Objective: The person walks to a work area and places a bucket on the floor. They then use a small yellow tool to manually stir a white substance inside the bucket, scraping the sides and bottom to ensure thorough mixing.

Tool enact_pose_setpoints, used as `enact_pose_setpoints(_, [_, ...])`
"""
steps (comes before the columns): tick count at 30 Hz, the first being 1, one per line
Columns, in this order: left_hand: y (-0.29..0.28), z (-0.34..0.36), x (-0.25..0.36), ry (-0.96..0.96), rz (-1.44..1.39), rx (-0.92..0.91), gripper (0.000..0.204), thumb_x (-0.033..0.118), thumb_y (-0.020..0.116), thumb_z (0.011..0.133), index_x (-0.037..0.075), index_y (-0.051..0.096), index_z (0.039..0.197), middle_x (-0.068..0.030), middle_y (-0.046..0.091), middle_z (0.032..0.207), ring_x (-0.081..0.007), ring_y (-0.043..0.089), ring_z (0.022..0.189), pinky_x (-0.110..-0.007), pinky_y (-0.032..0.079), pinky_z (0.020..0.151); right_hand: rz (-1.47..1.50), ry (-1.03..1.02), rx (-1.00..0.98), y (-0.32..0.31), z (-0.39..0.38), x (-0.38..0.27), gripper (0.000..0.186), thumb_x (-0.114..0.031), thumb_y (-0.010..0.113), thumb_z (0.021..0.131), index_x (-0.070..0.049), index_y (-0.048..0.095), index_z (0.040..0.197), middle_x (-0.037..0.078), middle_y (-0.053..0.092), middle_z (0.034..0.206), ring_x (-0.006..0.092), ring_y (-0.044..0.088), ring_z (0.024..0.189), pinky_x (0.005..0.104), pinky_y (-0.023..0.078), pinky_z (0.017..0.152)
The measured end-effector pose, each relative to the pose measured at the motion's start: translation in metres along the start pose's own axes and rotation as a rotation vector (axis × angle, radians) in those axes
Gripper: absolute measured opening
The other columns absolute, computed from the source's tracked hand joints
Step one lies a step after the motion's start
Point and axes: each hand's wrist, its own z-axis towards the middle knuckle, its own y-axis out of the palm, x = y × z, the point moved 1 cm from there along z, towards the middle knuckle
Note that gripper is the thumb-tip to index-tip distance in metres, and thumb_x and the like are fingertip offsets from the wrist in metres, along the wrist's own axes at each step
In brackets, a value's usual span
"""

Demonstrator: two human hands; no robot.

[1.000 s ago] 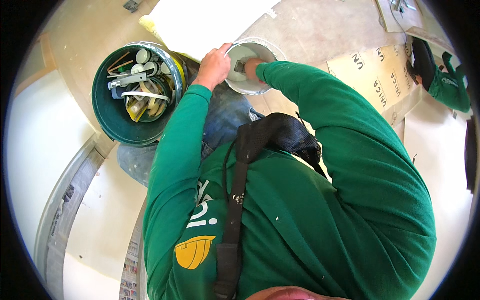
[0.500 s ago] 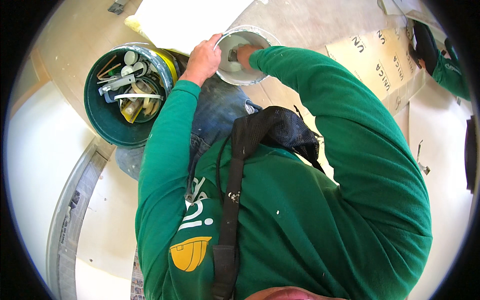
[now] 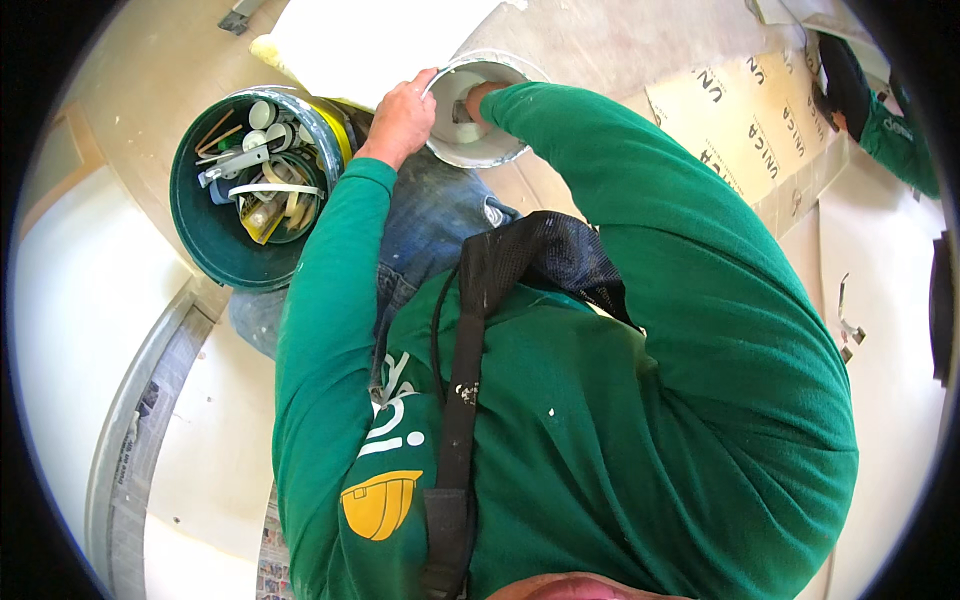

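Note:
My left hand [image 3: 403, 122] grips the left rim of a pale, plaster-smeared bucket [image 3: 484, 157] that has a thin wire handle. Inside that bucket is my right hand [image 3: 482, 102], its fingers closed and mostly hidden by the sleeve. A small grey tool with a flat end [image 3: 461, 112] shows at the fingers, close to the bucket's inner wall; its exact kind is not clear. Whitish residue coats the inside. Left of my left forearm, a dark green bucket [image 3: 222, 264] holds wooden sticks, white round lids, a grey metal tool and other hand tools.
A bright white sheet or block [image 3: 375, 45] lies beyond the buckets. Brown printed covering [image 3: 740, 130] is spread at the far right, near another person's green sleeve [image 3: 895, 150]. A curved grey metal edge [image 3: 125, 400] runs at the left. A small metal piece [image 3: 850, 325] lies at right.
My right hand has shifted slightly left and deeper in the pale bucket, and the right upper arm has swung inward. My left hand still grips the rim.

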Motion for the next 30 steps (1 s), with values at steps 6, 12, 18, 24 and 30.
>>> enact_pose_setpoints(6, [-0.003, 0.004, -0.005, -0.066, -0.033, 0.015, 0.041, 0.017, 0.050, 0.095, 0.013, 0.054, 0.136, -0.0296, 0.065, 0.100, -0.0454, 0.064, 0.095, -0.052, 0.051, 0.088, -0.562, -0.384, -0.263, -0.004, 0.030, -0.004, 0.026, -0.018, 0.089, 0.054, -0.013, 0.081, 0.079, 0.009, 0.076, 0.089, 0.0288, 0.073, 0.083, 0.0455, 0.059, 0.073])
enact_pose_setpoints(12, [-0.001, -0.001, 0.006, -0.087, -0.018, 0.007, 0.040, 0.015, 0.049, 0.096, 0.011, 0.054, 0.135, -0.0294, 0.065, 0.103, -0.0453, 0.063, 0.098, -0.052, 0.050, 0.089, -0.270, -0.236, -0.299, -0.001, 0.017, -0.009, 0.020, -0.006, 0.082, 0.055, -0.010, 0.079, 0.075, 0.012, 0.075, 0.085, 0.0283, 0.072, 0.079, 0.0434, 0.057, 0.069])
enact_pose_setpoints(18, [0.002, -0.008, -0.005, -0.077, -0.037, 0.037, 0.040, 0.015, 0.051, 0.095, 0.013, 0.054, 0.135, -0.0270, 0.065, 0.098, -0.0447, 0.064, 0.094, -0.051, 0.051, 0.087, 0.641, 0.114, -0.228, -0.020, -0.004, -0.019, 0.016, -0.007, 0.072, 0.071, -0.003, 0.072, 0.087, 0.013, 0.069, 0.075, 0.0268, 0.069, 0.075, 0.0418, 0.056, 0.064])
enact_pose_setpoints(24, [-0.003, 0.005, -0.002, -0.077, -0.031, 0.013, 0.041, 0.015, 0.051, 0.095, 0.011, 0.053, 0.136, -0.0282, 0.066, 0.099, -0.0444, 0.064, 0.095, -0.051, 0.050, 0.087, 0.898, -0.287, 0.040, 0.037, 0.014, -0.008, 0.010, -0.010, 0.060, 0.083, -0.001, 0.065, 0.082, 0.012, 0.065, 0.073, 0.0256, 0.067, 0.069, 0.0415, 0.054, 0.063])
enact_pose_setpoints(30, [-0.003, 0.001, -0.006, -0.113, -0.021, 0.001, 0.041, 0.016, 0.050, 0.096, 0.009, 0.053, 0.136, -0.0294, 0.066, 0.100, -0.0448, 0.064, 0.097, -0.050, 0.050, 0.090, 0.333, -0.084, -0.250, -0.045, -0.031, -0.019, 0.020, -0.011, 0.060, 0.083, -0.002, 0.073, 0.095, 0.017, 0.072, 0.101, 0.0294, 0.069, 0.090, 0.0440, 0.054, 0.081])
